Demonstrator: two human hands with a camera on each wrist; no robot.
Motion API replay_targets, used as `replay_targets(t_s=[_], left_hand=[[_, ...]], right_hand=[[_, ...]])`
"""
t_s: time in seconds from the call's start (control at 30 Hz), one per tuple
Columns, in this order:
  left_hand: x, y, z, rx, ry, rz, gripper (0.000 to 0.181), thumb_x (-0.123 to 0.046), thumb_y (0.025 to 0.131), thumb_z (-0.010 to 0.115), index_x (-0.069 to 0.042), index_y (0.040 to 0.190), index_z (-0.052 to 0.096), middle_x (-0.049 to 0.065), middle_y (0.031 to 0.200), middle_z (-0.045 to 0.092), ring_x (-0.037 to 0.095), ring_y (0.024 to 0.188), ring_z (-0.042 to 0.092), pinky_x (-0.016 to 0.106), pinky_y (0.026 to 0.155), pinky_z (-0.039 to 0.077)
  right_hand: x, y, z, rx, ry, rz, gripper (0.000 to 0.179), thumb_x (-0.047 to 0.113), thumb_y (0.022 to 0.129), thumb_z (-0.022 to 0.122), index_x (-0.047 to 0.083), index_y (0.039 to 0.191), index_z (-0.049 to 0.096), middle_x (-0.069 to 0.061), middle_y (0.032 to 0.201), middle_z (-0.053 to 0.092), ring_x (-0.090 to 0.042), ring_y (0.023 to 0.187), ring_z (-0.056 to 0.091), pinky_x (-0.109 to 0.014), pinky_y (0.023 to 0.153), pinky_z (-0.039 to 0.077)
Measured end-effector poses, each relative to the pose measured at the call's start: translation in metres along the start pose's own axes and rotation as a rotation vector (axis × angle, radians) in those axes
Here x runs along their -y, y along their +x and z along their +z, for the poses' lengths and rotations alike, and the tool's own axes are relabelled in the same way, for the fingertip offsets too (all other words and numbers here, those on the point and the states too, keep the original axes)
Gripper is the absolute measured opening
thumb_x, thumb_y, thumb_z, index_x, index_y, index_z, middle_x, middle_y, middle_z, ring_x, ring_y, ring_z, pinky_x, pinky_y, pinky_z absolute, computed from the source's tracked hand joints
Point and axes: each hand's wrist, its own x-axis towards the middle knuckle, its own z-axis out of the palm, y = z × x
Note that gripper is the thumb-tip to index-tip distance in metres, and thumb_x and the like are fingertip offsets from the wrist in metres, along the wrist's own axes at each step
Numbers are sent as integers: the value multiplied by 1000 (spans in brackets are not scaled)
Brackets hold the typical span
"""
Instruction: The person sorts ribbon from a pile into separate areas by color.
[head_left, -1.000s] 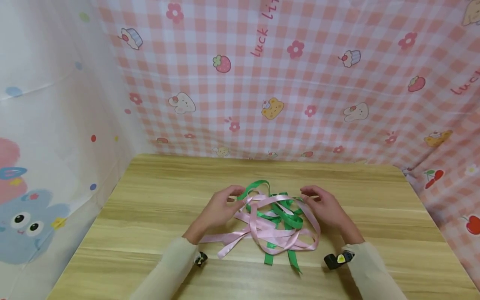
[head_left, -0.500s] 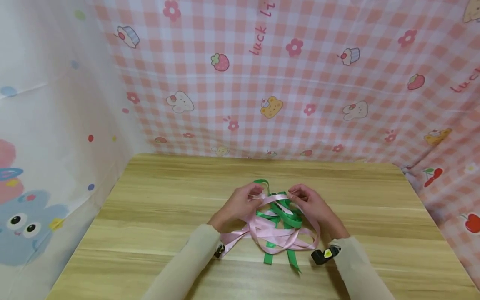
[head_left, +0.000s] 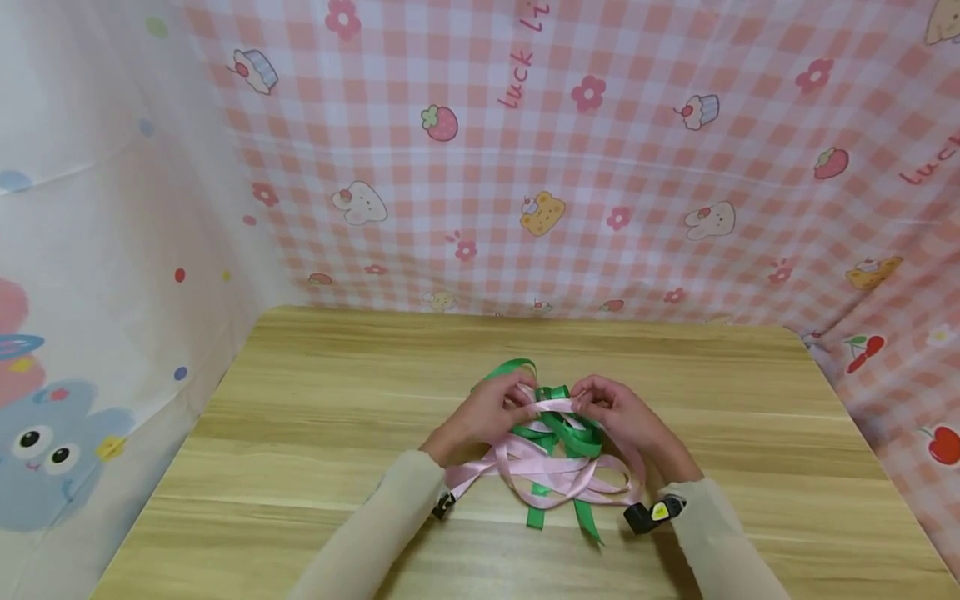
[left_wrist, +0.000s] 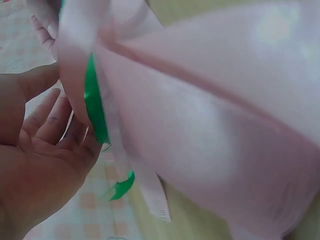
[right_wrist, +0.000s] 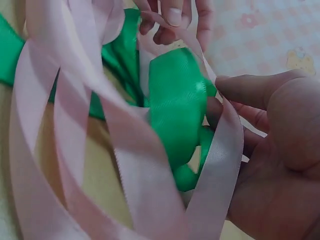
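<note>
A loose tangle of pink ribbon (head_left: 551,478) and green ribbon (head_left: 587,442) lies between both hands in the head view. At its back left, my left hand (head_left: 486,415) pinches the pink ribbon between thumb and fingers. My right hand (head_left: 628,423) pinches the same pink strand from the other side, so a short length spans the gap. In the right wrist view, the right thumb (right_wrist: 250,90) presses on the pink strand, and a green loop (right_wrist: 177,105) hangs beside the fingers. Pink ribbon (left_wrist: 200,135) fills much of the left wrist view, hiding most of the tangle.
Both hands work over a wood-grain table (head_left: 315,375). Two green ends (head_left: 588,523) trail toward its front edge. A pink checked cloth (head_left: 480,183) hangs behind the table, and a white printed cloth (head_left: 97,233) hangs at the left. Each wrist carries a small black camera (head_left: 651,514).
Both hands have moved inward, the left one farther to the right. They have taken up a length of pink ribbon between them. The lower part of the tangle lies nearly unchanged.
</note>
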Motion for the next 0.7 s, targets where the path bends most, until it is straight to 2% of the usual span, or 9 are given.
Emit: replay_targets(t_s=[0.1,0.2,0.3,0.43,0.57,0.7], left_hand=[[-5,-5,-2,17,-118,-52,33,-4,95,65,-11,126,59,6,99,65,20,89,63,30,72,55],[-14,-9,-8,46,-182,-55,37,-2,96,62,-15,130,57,8,103,63,29,91,65,38,74,58],[-23,-10,-17,84,-128,7,43,1,94,63,-16,133,55,8,104,65,29,91,67,43,81,57],[-35,-13,-25,139,-81,71,46,5,92,64,-11,134,54,9,103,68,22,87,68,49,83,56],[-44,-19,-33,162,-98,93,41,3,94,62,-8,132,56,11,100,70,30,88,69,52,83,56],[-53,-28,-47,156,-139,117,38,3,94,62,-5,130,56,20,101,69,34,89,69,46,82,58]], right_hand=[[7,-2,-1,-11,-22,-8,16,8,97,62,0,111,60,-10,93,58,-22,88,54,-27,74,49],[18,-5,-3,-12,-58,-32,14,8,97,63,3,110,61,-10,93,59,-24,91,55,-31,79,49],[30,-7,-4,-6,-102,-66,11,7,97,63,4,107,62,-10,93,61,-25,91,56,-32,82,49],[46,-11,-3,-2,-128,-95,9,5,96,63,5,104,63,-8,91,61,-25,89,57,-31,80,50],[60,-15,-2,11,-123,-116,9,4,95,63,4,105,62,-8,89,61,-28,86,59,-30,76,52],[74,-20,-4,48,-86,-152,12,2,96,61,-1,108,60,-16,88,61,-32,79,61,-32,71,56]])
